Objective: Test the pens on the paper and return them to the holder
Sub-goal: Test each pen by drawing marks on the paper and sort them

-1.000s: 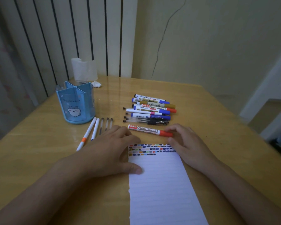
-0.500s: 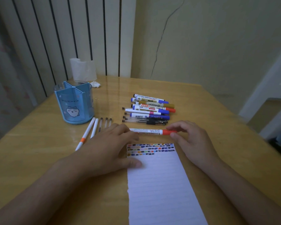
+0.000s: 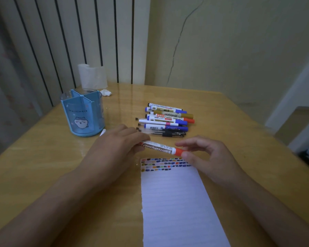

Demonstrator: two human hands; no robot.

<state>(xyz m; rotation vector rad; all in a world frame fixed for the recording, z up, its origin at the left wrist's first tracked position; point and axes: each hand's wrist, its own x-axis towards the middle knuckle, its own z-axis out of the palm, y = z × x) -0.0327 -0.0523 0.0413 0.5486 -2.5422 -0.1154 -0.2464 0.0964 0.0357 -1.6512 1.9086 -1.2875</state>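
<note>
**Orange-capped marker held between both hands above the paper**

Head view: An orange-capped whiteboard marker (image 3: 161, 148) is held roughly level just above the top edge of the paper (image 3: 177, 202), its cap end pointing to the right. The barrel end is gripped by the left hand (image 3: 114, 148), whose fingers (image 3: 132, 134) are curled together around it. The cap is pinched by the right hand (image 3: 209, 157) between the thumb and the fingers (image 3: 185, 143), the remaining fingers being loosely bent above it.

The paper is laid flat on the bench (image 3: 43, 166) in front of the person, and rows of short coloured test marks (image 3: 161, 164) are seen along its top edge; the rest of the lined sheet is unmarked.

Beyond the hands, a group of pens and markers (image 3: 166, 120) is laid side by side on the bench, with blue, orange, gold and black caps among them. The blue pen holder (image 3: 83, 114), divided into compartments and printed with a cartoon figure, stands upright to the left of the group; no pens can be seen in it. The white tip of another pen (image 3: 102, 132) shows just beside the holder's base, mostly hidden by the left hand. A roll of tissue (image 3: 92, 75) stands behind the holder near the wall.
</note>
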